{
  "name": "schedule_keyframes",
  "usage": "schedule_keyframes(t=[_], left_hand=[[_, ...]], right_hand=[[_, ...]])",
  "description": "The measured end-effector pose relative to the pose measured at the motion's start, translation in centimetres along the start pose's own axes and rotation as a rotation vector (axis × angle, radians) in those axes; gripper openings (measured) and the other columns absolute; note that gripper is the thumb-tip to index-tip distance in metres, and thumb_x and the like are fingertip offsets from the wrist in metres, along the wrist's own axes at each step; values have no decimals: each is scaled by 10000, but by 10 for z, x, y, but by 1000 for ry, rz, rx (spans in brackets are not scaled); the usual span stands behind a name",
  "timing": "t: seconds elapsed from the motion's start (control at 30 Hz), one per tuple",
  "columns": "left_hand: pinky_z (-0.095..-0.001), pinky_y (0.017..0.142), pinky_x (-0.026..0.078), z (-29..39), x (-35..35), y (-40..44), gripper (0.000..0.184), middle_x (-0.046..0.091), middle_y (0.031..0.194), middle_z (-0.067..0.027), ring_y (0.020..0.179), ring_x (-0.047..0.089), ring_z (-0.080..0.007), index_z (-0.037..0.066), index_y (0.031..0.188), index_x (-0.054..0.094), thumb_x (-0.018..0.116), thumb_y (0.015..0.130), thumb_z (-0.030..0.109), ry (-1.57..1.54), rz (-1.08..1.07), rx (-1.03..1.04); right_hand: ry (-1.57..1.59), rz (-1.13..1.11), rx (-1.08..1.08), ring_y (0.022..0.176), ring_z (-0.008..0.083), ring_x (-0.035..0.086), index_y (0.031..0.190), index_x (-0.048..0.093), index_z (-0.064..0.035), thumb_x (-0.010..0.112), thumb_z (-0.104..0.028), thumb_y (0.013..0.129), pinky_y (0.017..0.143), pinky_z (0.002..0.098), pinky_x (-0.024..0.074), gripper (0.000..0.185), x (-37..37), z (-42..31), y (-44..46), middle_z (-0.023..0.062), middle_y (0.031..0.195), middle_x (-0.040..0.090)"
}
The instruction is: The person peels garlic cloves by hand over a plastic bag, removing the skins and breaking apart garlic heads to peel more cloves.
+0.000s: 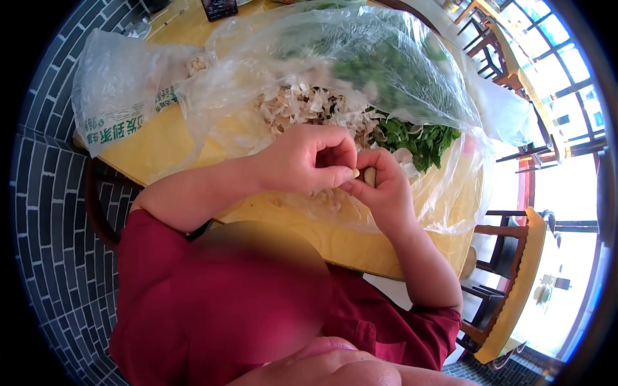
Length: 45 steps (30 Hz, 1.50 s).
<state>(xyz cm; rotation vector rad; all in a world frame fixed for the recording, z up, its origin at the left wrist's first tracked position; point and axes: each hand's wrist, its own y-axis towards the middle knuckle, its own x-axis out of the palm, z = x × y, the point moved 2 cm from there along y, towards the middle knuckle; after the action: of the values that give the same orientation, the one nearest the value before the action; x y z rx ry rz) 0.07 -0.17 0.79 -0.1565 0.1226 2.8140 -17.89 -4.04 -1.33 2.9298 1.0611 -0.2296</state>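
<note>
My left hand [312, 159] is closed, its thumb and forefinger pinching a small pale piece of garlic clove [355, 173]. My right hand [388, 188] meets it fingertip to fingertip. A whitish garlic clove [369, 177] shows in the curl of its fingers. Just beyond both hands lies a heap of papery garlic skins [302, 106] on clear plastic. Leafy greens [421, 141] spill out beside the skins, to the right. Part of the clove in each hand is hidden by fingers.
A large clear plastic bag [399, 71] of greens covers much of the yellow table [151, 154]. To the left lies a bag with green print [122, 96]. A phone [219, 8] stands at the far edge. More tables and chairs [502, 264] are at right, a brick wall [51, 212] at left.
</note>
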Motion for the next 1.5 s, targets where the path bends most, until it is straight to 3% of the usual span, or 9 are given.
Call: schedule_keyframes(t=[0.2,0.3,0.5,0.6,0.73,0.83,0.93,1.13,1.5], left_hand=[[-196,609,426,1,0,0,141,543,818,24,710,507,-34,49,905,546,628,800,2,8,-23,-1],[-196,602,421,-1,1,0,142,544,818,25,706,506,-32,51,904,547,620,797,-7,-13,-21,5],[-217,577,427,-4,0,2,98,571,739,12,649,504,-46,49,864,576,602,778,8,9,34,18],[-202,626,433,-2,-2,1,162,561,850,7,742,527,-41,36,936,559,593,802,-49,46,3,48],[-199,608,410,-3,0,1,173,556,860,10,735,511,-38,38,964,589,623,810,-35,-97,82,74],[-197,579,380,1,-4,2,218,529,851,13,684,466,-43,46,996,603,642,795,-29,-16,77,118],[-196,558,352,3,-6,4,283,502,851,17,640,422,-54,64,1040,608,675,776,-9,291,104,321],[-225,558,391,4,-7,7,227,495,835,4,643,457,-69,77,942,618,734,747,67,369,117,298],[-205,621,473,-9,-9,7,188,601,843,-18,728,588,-71,29,953,627,718,793,66,-23,126,181]], right_hand=[[-2,-10,-21,807,49,453,965,537,-50,737,-52,764,745,203,391,283,1,0,-1,-23,913,526],[4,31,-94,706,41,435,971,572,-48,754,-63,739,637,202,403,295,2,1,0,-38,817,529],[29,25,-85,702,40,430,981,575,-50,765,-97,745,634,198,397,307,2,4,0,-42,800,526],[-59,27,-45,684,37,423,1005,579,-45,749,-130,773,621,195,392,300,-1,-1,-1,-46,805,533],[103,-12,35,706,36,453,1096,576,-29,682,-165,847,647,191,406,303,-4,-1,0,-36,857,565],[264,-92,104,770,37,482,1144,563,-25,647,-188,880,677,187,411,322,-2,-13,-1,-22,890,573],[272,-135,59,827,41,499,1163,558,-21,616,-204,903,697,184,417,323,-2,-8,0,-7,925,579],[425,-121,84,832,56,523,1214,480,-9,620,-182,896,695,194,428,387,-3,-7,1,30,977,601],[439,-56,58,816,71,539,1108,503,-8,621,-74,879,717,211,442,266,-5,-4,1,43,977,602]])
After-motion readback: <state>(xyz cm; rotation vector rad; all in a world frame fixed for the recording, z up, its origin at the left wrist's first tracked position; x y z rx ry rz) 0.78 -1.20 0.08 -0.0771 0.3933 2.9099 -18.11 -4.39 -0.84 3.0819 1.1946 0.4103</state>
